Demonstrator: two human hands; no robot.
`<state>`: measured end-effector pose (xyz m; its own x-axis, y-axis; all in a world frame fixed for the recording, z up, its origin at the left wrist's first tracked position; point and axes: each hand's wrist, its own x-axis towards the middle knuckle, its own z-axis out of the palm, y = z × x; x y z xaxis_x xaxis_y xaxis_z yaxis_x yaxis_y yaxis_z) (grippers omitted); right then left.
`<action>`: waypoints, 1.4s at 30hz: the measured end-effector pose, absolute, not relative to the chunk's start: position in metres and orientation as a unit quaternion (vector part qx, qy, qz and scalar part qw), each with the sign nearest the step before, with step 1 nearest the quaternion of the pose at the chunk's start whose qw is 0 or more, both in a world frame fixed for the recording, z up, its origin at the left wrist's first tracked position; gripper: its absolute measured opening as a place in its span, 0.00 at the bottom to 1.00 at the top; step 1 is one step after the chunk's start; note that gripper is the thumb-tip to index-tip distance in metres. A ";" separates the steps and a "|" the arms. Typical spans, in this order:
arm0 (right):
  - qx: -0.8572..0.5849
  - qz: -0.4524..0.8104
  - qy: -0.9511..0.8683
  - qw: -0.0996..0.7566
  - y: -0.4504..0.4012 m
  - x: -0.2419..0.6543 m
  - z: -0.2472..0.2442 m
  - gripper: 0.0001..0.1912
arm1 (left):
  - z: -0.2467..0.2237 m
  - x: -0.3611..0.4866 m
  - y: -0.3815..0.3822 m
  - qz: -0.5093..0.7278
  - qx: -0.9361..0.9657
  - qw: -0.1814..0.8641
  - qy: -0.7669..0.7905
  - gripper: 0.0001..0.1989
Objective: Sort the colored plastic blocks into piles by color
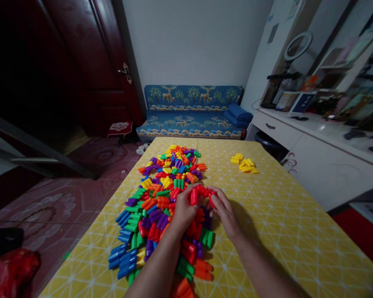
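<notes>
Red plastic building pieces (202, 191) are held between my two hands, above the right side of a big pile. My left hand (185, 205) is closed round the left end of them, and my right hand (223, 208) grips the right end with thumb and fingers. Whether the red pieces are joined is hard to make out. Beneath and around my left hand spreads the pile of bullet-shaped building pieces (155, 203) in red, orange, yellow, green, blue and purple. A small separate group of yellow pieces (248, 165) lies farther back on the right.
The pile lies along the left part of a table with a yellow patterned cloth (286, 215). Beyond it stands a blue sofa (189, 118). On the right is a white dresser (326, 159) with a ring light (298, 45). A dark red door (90, 62) and small stool (120, 128) are left.
</notes>
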<state>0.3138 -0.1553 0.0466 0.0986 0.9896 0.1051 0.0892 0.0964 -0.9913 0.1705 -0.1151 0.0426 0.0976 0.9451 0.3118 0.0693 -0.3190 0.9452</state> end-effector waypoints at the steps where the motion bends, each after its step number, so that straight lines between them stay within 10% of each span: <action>1: -0.512 0.413 -0.526 0.539 -0.152 0.308 0.043 0.23 | 0.043 0.170 -0.117 0.514 0.648 0.392 0.402 0.22; 8: -0.595 0.317 -0.471 0.569 -0.141 0.320 0.010 0.16 | 0.038 0.170 -0.122 0.453 0.760 0.296 0.359 0.36; 15: -0.698 0.023 -0.592 0.402 -0.100 0.379 0.005 0.23 | 0.040 0.170 -0.121 0.455 0.756 0.292 0.368 0.30; 20: -0.689 -0.089 -0.563 0.449 -0.106 0.383 -0.005 0.23 | 0.040 0.169 -0.123 0.453 0.760 0.292 0.362 0.29; 25: -0.683 -0.086 -0.593 0.417 -0.127 0.376 -0.005 0.07 | 0.040 0.170 -0.123 0.452 0.760 0.290 0.367 0.28; 32: -0.728 -0.090 -0.612 0.295 -0.115 0.368 -0.009 0.30 | 0.039 0.170 -0.123 0.459 0.756 0.288 0.367 0.29; 42: -0.696 -0.050 -0.702 0.146 -0.100 0.363 -0.013 0.28 | 0.037 0.170 -0.123 0.455 0.759 0.287 0.367 0.29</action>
